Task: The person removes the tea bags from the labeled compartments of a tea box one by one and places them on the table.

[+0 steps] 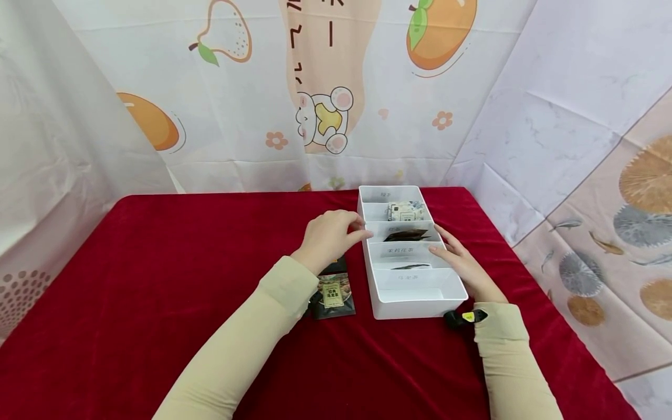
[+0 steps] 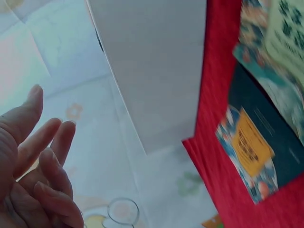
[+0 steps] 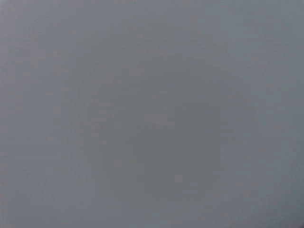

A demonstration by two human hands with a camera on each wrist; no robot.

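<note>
A white divided box (image 1: 415, 310) stands on the red cloth, with handwritten labels on its dividers. Pale patterned tea packets (image 1: 406, 211) sit in the rear compartment, dark brown packets (image 1: 406, 235) in the one before it. A thin packet edge (image 1: 411, 266) shows farther forward. My left hand (image 1: 331, 236) is at the box's left rim, holding nothing, fingers loosely bent. My right hand (image 1: 464, 265) holds the right wall, thumb over the rim and fingers along the outside. By my left wrist lies a black tea packet (image 1: 334, 296); another, with an orange label (image 2: 253, 142), lies beyond it.
Red cloth (image 1: 157, 280) covers the table and stretches far to the left. A printed curtain (image 1: 252, 105) hangs right behind the table's back edge, with more hangings at both sides. The box's pale side fills the right wrist view.
</note>
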